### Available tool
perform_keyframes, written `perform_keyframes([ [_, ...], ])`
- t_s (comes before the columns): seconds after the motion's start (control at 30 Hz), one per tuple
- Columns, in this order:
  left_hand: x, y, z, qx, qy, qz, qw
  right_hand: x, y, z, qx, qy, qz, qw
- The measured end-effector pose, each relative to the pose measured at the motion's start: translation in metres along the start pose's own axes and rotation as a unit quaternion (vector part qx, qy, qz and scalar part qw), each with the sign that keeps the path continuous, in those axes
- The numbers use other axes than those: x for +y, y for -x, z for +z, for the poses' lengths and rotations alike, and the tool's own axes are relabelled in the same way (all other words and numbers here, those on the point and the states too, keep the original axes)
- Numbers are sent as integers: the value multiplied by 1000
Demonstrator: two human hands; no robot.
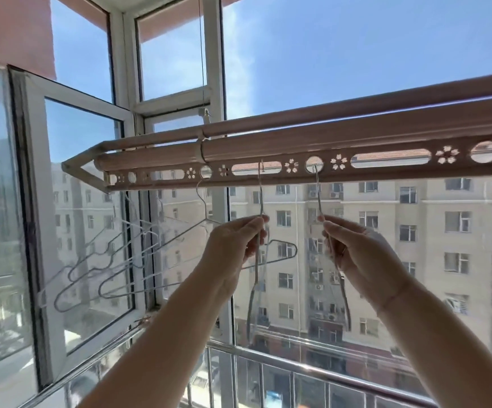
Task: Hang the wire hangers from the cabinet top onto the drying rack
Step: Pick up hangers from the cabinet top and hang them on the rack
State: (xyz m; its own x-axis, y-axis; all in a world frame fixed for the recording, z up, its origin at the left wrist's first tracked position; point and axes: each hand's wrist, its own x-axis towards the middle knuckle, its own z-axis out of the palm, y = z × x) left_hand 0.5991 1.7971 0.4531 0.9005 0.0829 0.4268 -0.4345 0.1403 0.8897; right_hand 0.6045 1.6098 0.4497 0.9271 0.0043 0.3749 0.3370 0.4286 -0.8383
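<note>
A pink drying rack (pixel 356 136) runs across the view overhead, its lower bar pierced with round, oblong and flower-shaped holes. My left hand (pixel 236 245) pinches the neck of a wire hanger (pixel 253 290) whose hook sits in an oblong slot. My right hand (pixel 353 248) pinches a second wire hanger (pixel 345 301), its hook through a round hole. Both hangers show edge-on below my hands. Several more wire hangers (pixel 127 260) hang from the rack's left end.
An open window sash (pixel 83 219) swings inward at the left, close to the hanging hangers. A metal railing (pixel 312 369) runs below the glass. A thin cable (pixel 202 54) holds the rack up. Apartment buildings stand outside.
</note>
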Motion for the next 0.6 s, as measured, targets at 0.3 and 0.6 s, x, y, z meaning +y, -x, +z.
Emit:
perform_keyframes([
  [0.3,-11,-33,-6,-34,11,-27,999,12,0,0,28,27,-9,999],
  [0.6,-33,-39,-22,-56,68,-50,995,21,6,4,53,43,-19,997],
])
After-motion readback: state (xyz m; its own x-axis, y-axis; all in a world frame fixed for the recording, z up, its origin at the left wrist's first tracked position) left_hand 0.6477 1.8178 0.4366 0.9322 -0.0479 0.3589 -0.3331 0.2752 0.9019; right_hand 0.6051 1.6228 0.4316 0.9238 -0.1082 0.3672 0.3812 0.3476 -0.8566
